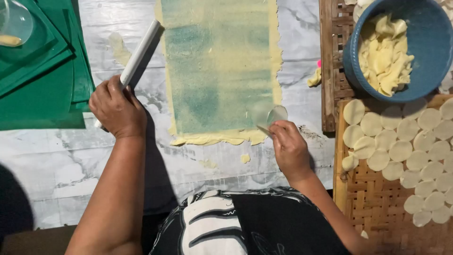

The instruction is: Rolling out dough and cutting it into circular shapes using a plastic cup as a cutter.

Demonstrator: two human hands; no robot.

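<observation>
Dough sheet (219, 66) lies between roller (139, 52) on its left and bowl (424, 47), tray (377, 198) on its right.

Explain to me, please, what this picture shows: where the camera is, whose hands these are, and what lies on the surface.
There is no machine here. One camera sits on a person's head and looks down at that person's own two bare hands. The left hand grips a white rolling pin. The right hand holds a clear round cup at the lower right corner of a thin sheet of yellow dough, rolled out on a marbled surface. To the right, a woven tray carries many cut dough discs, and a blue bowl holds dough scraps. Green sheets lie at the upper left.
</observation>
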